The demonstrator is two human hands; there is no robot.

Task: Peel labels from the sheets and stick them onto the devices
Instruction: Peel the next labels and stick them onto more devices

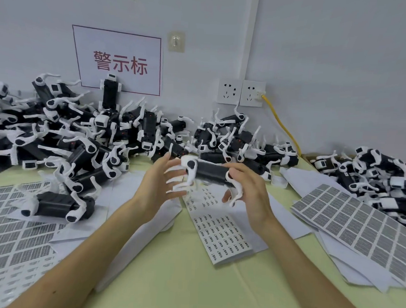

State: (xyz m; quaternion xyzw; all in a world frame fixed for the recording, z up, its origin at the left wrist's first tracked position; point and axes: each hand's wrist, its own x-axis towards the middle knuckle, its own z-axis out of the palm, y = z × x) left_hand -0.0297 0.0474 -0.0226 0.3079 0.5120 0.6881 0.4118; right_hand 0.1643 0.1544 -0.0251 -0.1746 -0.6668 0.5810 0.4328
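The right hand (248,191) grip is clamped on the robot-dog device (210,173) over the label sheet (221,235). The left hand (158,184) grip is apart, fingers spread.

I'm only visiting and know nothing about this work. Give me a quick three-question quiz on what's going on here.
1. True or false: the device held above the sheets is entirely white.
2. The right hand grips: A) a label sheet, B) the device, C) nothing.
3. Fill in: the cable plugged into the wall socket is ____.

Key: 1 false, its body is black; 2 B; 3 yellow.
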